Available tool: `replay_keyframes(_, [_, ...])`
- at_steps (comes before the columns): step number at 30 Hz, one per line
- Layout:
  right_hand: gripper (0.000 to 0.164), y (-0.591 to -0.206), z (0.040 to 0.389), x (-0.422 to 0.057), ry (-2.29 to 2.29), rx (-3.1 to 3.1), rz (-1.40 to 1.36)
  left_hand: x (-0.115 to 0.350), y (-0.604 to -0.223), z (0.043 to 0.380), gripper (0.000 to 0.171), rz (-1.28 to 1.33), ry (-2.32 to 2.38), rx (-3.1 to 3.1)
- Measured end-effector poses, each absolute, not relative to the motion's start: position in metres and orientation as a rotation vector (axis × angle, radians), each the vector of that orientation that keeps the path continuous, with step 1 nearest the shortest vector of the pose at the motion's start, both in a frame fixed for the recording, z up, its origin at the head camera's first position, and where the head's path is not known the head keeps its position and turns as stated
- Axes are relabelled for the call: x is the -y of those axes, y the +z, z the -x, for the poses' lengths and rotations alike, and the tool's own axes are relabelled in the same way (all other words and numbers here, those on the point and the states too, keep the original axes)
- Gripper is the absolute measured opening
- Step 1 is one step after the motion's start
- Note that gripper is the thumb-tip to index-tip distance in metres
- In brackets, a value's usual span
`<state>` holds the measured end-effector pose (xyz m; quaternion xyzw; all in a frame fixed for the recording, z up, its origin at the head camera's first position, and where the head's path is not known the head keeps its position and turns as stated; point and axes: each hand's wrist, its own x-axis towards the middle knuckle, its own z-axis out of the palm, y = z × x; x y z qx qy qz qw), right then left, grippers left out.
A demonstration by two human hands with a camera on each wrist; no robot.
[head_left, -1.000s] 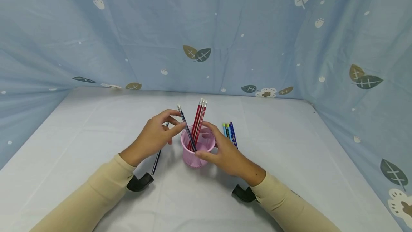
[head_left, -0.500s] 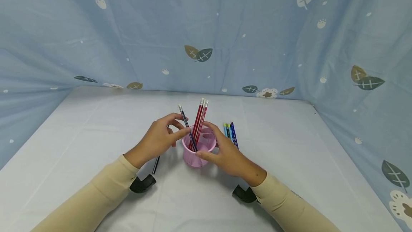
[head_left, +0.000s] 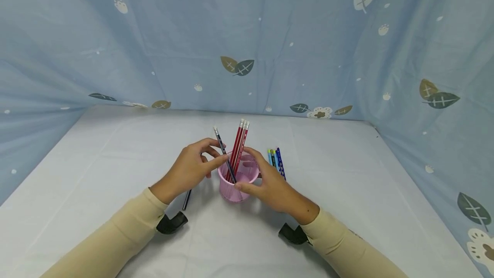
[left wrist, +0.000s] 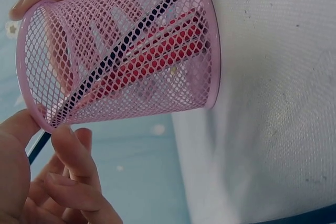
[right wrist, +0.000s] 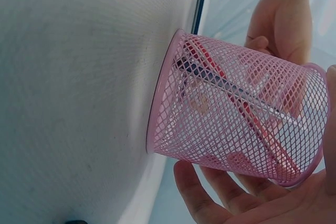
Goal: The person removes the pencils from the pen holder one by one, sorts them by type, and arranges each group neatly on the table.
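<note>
Closer in and a touch lower slides the left hand (head_left: 188,165)! On the white table (head_left: 328,158), the right hand (head_left: 272,183) holds steady, gripping the upright pink mesh cup (head_left: 233,194). Inside, red pencils (head_left: 237,142) lean together; beside them slants the dark pencil (head_left: 219,138), pinched between left thumb and finger, lower end down near the base: looks all but placed, that one!

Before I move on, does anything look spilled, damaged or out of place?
Nothing stands out: the pink mesh cup sits upright, held by the right hand, its red pencils leaning inside. One dark pencil lies loose on the table, left of the cup, but I see no spill or breakage.
</note>
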<state>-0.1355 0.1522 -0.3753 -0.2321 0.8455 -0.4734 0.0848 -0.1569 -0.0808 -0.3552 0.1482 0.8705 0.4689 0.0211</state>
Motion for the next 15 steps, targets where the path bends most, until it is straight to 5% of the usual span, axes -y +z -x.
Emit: replay_keyframes(15, [0.086,-0.3749,0.1346,-0.1526,-1.41,-2.528,0.7,0.0797,-0.3559,0.1548,0.028,-0.467,1.504,-2.729])
